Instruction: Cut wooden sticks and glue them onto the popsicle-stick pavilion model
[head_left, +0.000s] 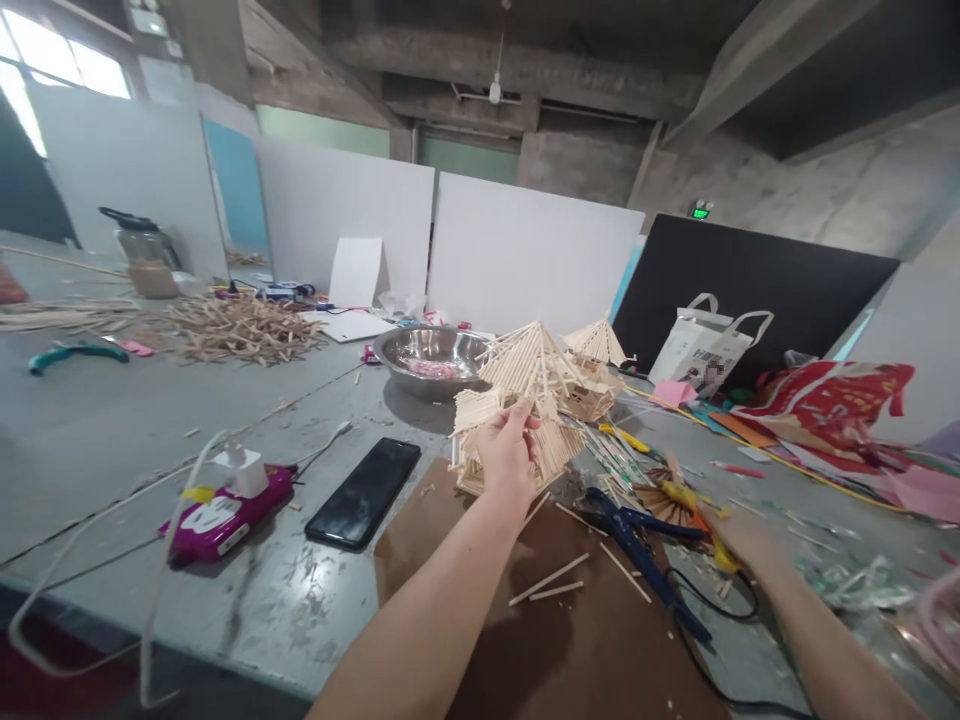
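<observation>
My left hand (511, 445) is closed on a model house (541, 365) built of thin pale wooden sticks, its thumb and fingers pressed on the lower roof. The model has a pointed stick roof, with a second pointed roof (598, 342) behind it. My right hand (739, 535) is to the right, smeared by motion, beside a yellow-handled tool (721, 550); whether it grips the tool cannot be made out. Between the hands lies a dark blue glue gun (649, 560) with a black cord. Loose sticks (551, 580) lie on a brown board (592, 650) below the model.
A steel bowl (433, 362) stands behind the model. Left of it are a stick pile (244, 325), teal pliers (75, 355), a black phone (365, 492) and a purple power strip (229, 515). At right are a white bag (701, 345) and red packaging (832, 400).
</observation>
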